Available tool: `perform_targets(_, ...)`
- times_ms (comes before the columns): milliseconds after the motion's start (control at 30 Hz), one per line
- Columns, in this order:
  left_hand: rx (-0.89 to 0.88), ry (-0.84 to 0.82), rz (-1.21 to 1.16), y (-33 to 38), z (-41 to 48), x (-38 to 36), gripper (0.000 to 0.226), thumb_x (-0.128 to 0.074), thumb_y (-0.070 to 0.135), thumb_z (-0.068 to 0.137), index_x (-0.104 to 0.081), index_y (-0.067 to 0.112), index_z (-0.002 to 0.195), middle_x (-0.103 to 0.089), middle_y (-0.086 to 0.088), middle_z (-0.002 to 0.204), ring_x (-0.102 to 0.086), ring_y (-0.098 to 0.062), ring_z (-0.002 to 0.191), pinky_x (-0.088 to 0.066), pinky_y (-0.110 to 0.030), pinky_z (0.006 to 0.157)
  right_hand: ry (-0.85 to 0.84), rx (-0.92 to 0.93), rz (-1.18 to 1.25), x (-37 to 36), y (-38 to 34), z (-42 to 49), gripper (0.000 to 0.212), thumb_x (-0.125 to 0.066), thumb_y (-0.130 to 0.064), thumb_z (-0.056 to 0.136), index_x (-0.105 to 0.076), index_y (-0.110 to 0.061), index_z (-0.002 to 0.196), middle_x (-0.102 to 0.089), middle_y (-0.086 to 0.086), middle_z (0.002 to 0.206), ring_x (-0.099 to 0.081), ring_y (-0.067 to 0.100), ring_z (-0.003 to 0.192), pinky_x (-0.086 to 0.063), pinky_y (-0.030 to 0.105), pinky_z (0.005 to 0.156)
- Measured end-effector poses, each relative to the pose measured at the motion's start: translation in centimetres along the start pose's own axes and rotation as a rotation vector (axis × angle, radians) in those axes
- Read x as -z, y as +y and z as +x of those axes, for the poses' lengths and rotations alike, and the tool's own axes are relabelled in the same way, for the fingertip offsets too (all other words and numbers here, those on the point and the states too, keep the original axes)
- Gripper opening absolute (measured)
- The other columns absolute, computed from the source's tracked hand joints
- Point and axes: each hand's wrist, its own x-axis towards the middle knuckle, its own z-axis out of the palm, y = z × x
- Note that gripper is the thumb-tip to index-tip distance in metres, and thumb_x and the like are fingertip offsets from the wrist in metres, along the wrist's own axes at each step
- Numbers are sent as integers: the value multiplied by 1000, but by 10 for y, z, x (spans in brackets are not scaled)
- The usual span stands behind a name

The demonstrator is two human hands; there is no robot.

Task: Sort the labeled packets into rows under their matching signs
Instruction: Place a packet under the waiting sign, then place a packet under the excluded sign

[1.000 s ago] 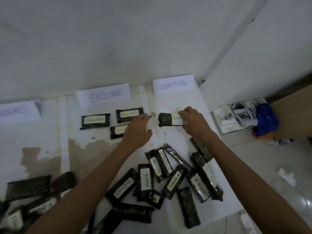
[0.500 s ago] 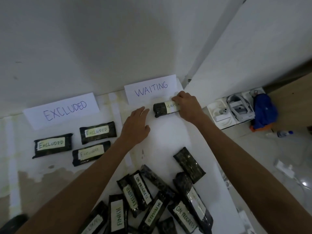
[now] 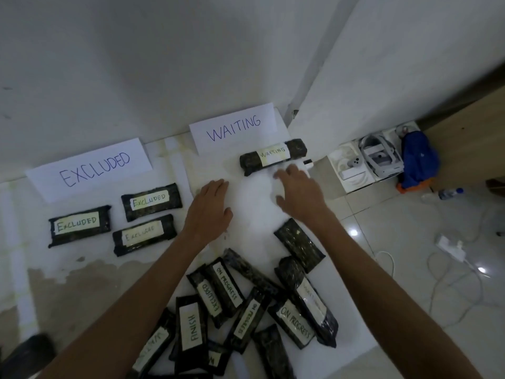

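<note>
In the head view, the WAITING packet [image 3: 273, 157] lies on the desk [image 3: 254, 203] just under the WAITING sign [image 3: 235, 127]. It looks light, soft and slick-wrapped, and is probably best pinched across its narrow width. The right hand [image 3: 297, 192] is just beside it, its fingers [image 3: 287, 173] loosely spread, blurred and holding nothing. The left hand [image 3: 210, 206] lies flat on the desk, fingers together.

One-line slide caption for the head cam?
WAITING packet lies under the WAITING sign, left hand and right hand open near it; three EXCLUDED packets sorted, pile remaining.
</note>
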Motion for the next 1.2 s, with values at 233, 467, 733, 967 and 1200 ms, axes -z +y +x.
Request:
perform_targets(233,-11,-24,-127,9,-63,-13,56,-41,25,82,-41,5,135,-46,-13,137,-38,-27,128,-32,-41,109,-257,-274,5,-42,-14,-88,68,-70,-41,76,-38,-18,131,-41,13,122,-49,32,103,-48,39,75)
perform_targets(467,26,-6,-379,22,-89,-3,41,-54,14,88,-48,14,129,-51,-2,129,-46,-16,119,-35,-30,104,93,-369,689,-4,-22,-85,42,-59,-2,81,-58,-14,121,-64,11,110,-61,24,92,-47,26,79)
perform_targets(733,-2,12,-498,36,-101,21,40,-55,15,88,-50,23,126,-55,8,111,-52,-9,101,-37,-14,80,39,-440,1680,24,-62,-84,28,-51,9,87,-56,-4,111,-66,20,109,-66,35,97,-55,47,84)
perform_targets(967,18,99,-393,41,-113,29,58,-64,35,80,-42,23,132,-48,6,115,-47,-8,104,-40,-24,85,93,-640,1765,12,-98,-77,12,-52,3,89,-56,-2,99,-60,18,93,-60,27,84,-55,43,80)
perform_targets(1200,3,181,-123,15,-124,33,71,-65,27,78,-35,7,138,-49,-11,120,-52,-27,104,-48,-37,83,24,-623,1731,0,-150,-77,8,-58,-1,87,-58,-5,94,-64,17,96,-64,26,87,-57,39,81)
